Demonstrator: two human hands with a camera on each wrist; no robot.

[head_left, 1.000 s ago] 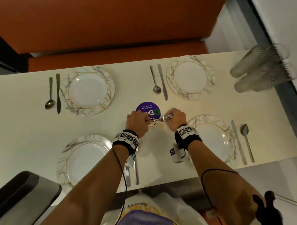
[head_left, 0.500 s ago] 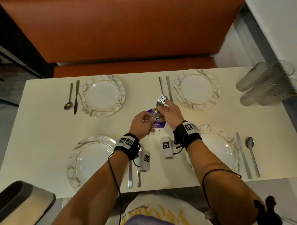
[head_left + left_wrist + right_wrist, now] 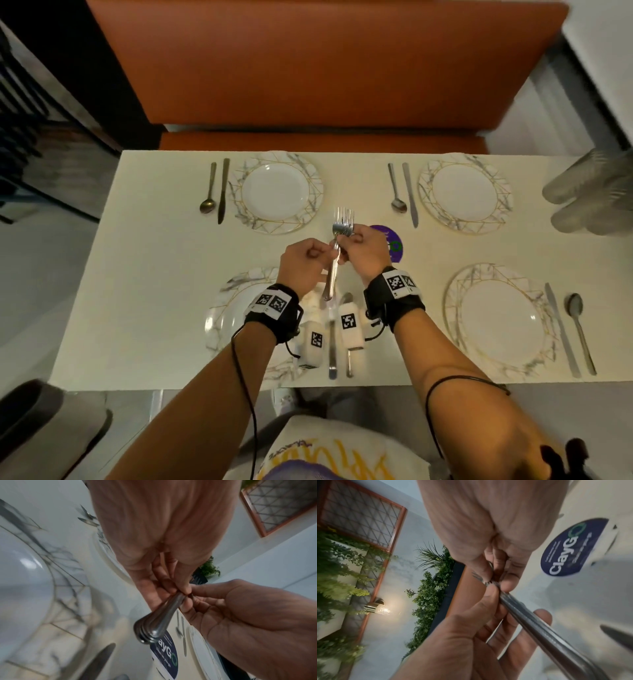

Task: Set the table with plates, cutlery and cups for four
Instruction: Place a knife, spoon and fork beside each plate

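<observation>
while both hands meet above the table [image 3: 144, 260] centre, right hand [image 3: 364, 251] fingers pinch the necks of the forks [image 3: 337, 255], a nested stack, tines pointing toward the bench [image 3: 322, 68]. left hand [image 3: 303, 263] fingers curl and pinch the same stack lower on the handles; handle ends hang free toward the person. forks held clear of the tabletop, just left of a purple sticker [image 3: 394, 245]. four plates [image 3: 279, 193] sit at the corners, each with a knife [image 3: 222, 190] and spoon [image 3: 208, 190] beside it. cups [image 3: 589, 195] lie stacked on their sides at the far right edge.
</observation>
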